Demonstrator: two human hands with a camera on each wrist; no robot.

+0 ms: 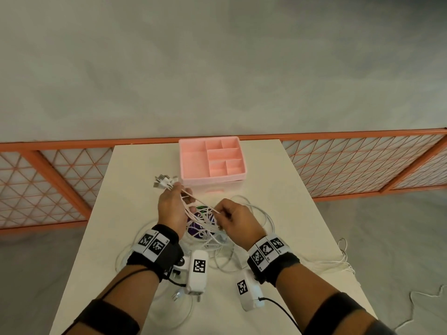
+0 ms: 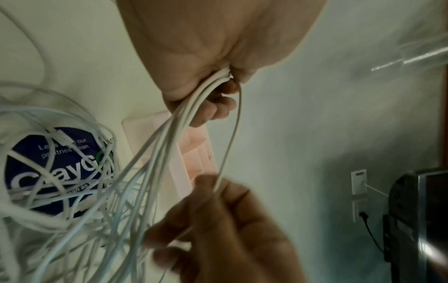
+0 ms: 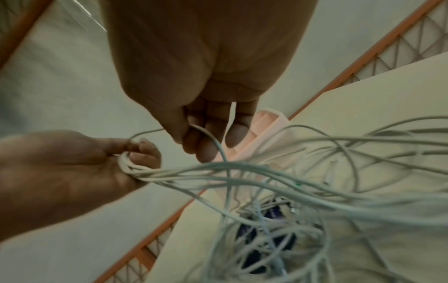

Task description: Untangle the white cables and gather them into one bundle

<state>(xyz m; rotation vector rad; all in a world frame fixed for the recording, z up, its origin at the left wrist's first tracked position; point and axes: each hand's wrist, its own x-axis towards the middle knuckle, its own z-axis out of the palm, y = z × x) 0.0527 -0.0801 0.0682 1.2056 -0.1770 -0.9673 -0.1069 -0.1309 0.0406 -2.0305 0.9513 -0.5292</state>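
Raised left hand (image 1: 171, 207) grips white cables (image 2: 169, 137); right hand (image 1: 235, 220) pinches one.

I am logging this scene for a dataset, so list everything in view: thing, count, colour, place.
white cables: several, count unclear, white, tangled at mid-table, some trailing off the right edge
gathered connector ends: a cluster, white and metallic, sticking out above the left hand
single strand: one, white, running between the two hands
organizer tray: one, pink, with compartments, far end of table
round disc: one, dark purple with white lettering, under the tangle
table: one, cream
mesh fence: orange, behind the table
wrist cameras: two, white, under the forearms
left hand: grips the gathered cables
right hand: pinches the single strand
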